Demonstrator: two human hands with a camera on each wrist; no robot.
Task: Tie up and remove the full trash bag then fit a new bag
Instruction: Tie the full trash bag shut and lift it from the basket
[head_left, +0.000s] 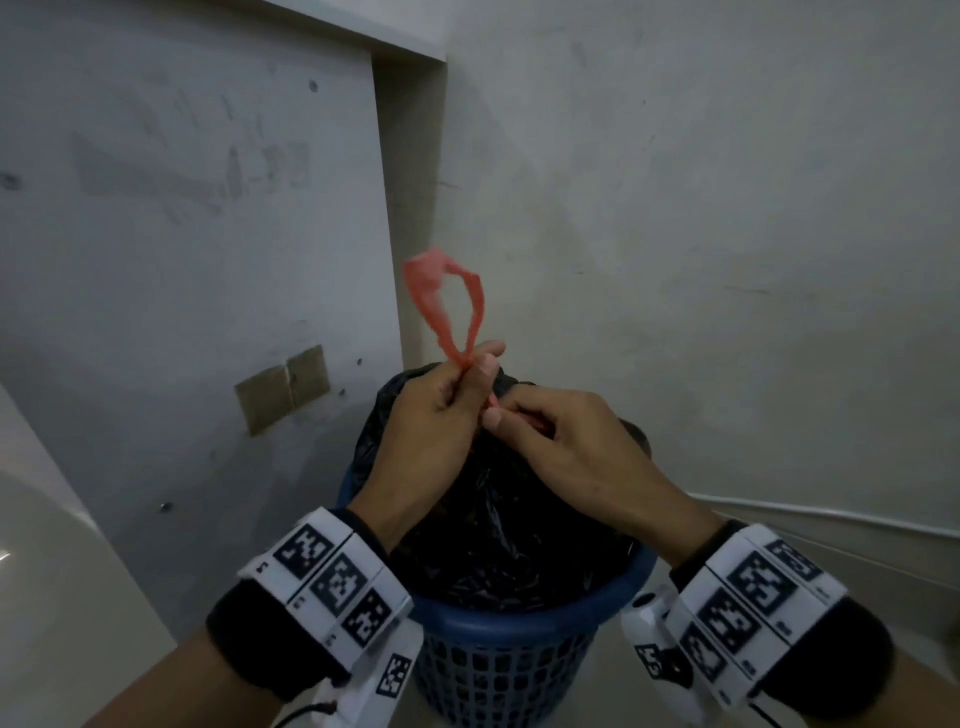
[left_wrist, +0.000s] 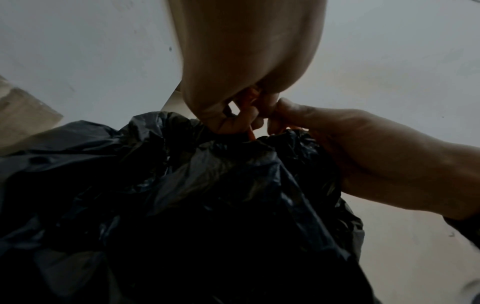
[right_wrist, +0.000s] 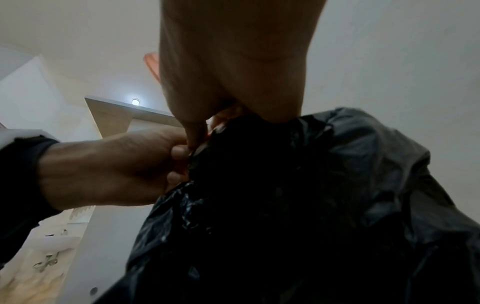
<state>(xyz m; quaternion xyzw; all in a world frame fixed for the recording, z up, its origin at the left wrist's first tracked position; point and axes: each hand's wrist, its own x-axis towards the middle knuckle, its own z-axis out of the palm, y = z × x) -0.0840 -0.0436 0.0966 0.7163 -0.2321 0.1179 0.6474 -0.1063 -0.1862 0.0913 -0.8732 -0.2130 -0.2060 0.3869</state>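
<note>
- The crinkled black plastic trash bag (head_left: 498, 499) sat gathered inside the blue perforated plastic basket (head_left: 498, 654).
- My left hand (head_left: 436, 415) pinched the thin red drawstring (head_left: 441, 306), its loop standing above my fingers.
- My right hand (head_left: 561, 441) pinched the drawstring at the bag's neck.
- The white wristbands (head_left: 332, 582) carried black square codes; their small print was unreadable.

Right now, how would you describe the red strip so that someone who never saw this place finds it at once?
Find the blue basket by the wall, with the black bag in it. Over the bag's gathered neck, the left hand and right hand pinch a thin strip. It is the only red thing, looping up above the fingers.
</note>
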